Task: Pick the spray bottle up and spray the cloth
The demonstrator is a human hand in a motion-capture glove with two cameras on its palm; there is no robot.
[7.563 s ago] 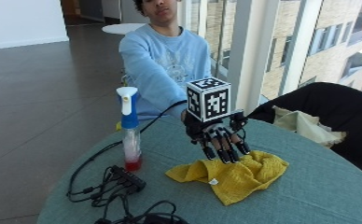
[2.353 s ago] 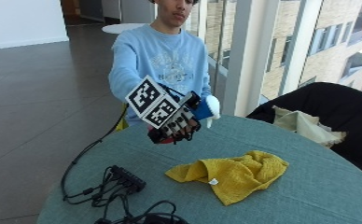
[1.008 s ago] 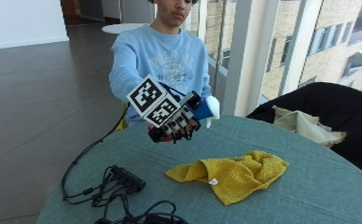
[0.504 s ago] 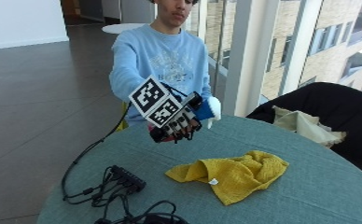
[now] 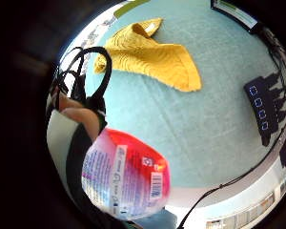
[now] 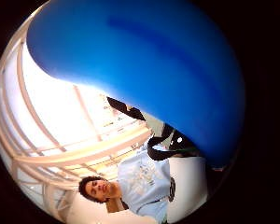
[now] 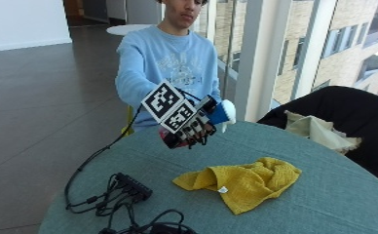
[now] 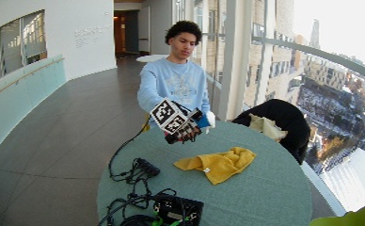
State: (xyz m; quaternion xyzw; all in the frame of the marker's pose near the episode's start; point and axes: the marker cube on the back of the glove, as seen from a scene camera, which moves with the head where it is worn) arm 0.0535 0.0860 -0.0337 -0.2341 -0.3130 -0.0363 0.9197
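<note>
My gloved right hand (image 7: 188, 130) is raised above the round teal table (image 7: 318, 209) and grips the spray bottle. The bottle's blue and white spray head (image 7: 221, 113) sticks out of the hand, tilted toward the window side. In the little finger side palm view the bottle's pink-red labelled body (image 5: 126, 176) lies against the palm. The blue spray head (image 6: 144, 70) fills the thumb side palm view. The crumpled yellow cloth (image 7: 244, 181) lies on the table below and beside the hand, apart from it, and shows too as the yellow cloth (image 5: 148, 55) under the palm.
A black cable hub (image 7: 132, 185) with tangled cables lies at the table's near left. A black box (image 8: 179, 209) sits at the front edge. A dark chair (image 7: 335, 105) with a beige cloth on it stands behind the table at the right.
Earlier the bottle stood on the table and the hand rested on the cloth; now the hand holds the bottle up, tilted. Over the last second it has barely shifted.
</note>
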